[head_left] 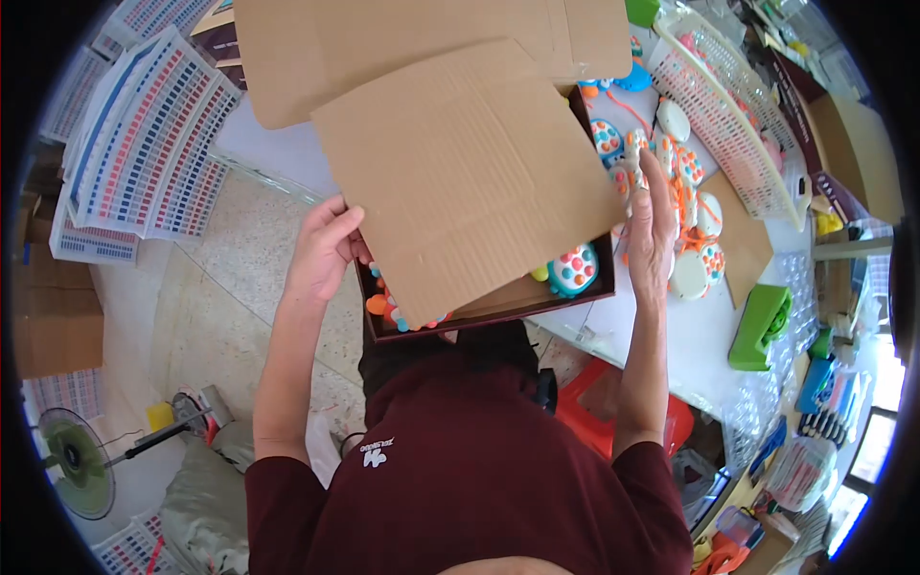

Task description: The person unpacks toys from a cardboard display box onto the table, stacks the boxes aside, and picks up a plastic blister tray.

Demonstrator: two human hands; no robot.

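A plain brown cardboard sheet (pixel 470 172) lies tilted over an open dark maroon box (pixel 498 314), hiding most of its inside. My left hand (pixel 328 247) pinches the sheet's left edge, thumb on top and fingers underneath. My right hand (pixel 652 225) is beside the sheet's right corner with its fingers stretched out; whether the palm touches the corner I cannot tell. A teal and white toy with coloured dots (pixel 573 270) shows in the box's near right corner. Orange and blue toy parts (pixel 383 307) peek out at the near left.
Several white dotted toys with orange cords (pixel 707 216) lie on the table right of the box. Behind them stands a white plastic basket (pixel 733 115). A green tape dispenser (pixel 762 328) sits at the right, near bubble wrap (pixel 795 287). A red stool (pixel 585 407) is under the table.
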